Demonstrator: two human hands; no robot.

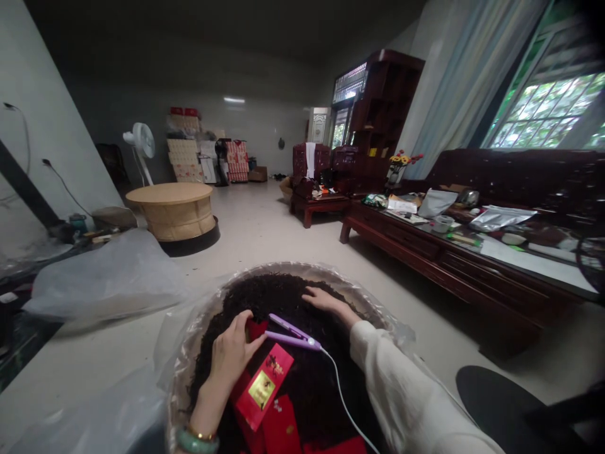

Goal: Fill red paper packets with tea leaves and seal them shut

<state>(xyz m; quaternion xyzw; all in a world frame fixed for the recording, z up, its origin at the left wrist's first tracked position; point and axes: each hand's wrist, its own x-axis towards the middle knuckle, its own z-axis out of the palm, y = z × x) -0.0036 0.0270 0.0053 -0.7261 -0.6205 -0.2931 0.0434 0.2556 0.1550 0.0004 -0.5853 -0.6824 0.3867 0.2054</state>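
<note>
A large round tub lined with clear plastic holds a heap of dark, dry strands like loose tea leaves. My left hand has its thumb and fingers closed around the edges of a small red packet. On the far side of the heap, my right hand rests with fingers stretched out among the leaves. Between the hands lies a purple mini hair straightener, its two arms apart and a white cord running toward me. A red packet with a gold label and several other red packets lie on the leaves nearer me.
A low dark wooden table on the right carries pouches and papers. At the left are a round wooden-topped stand, a white fan and clear plastic bags. A black round disc stands near my right arm.
</note>
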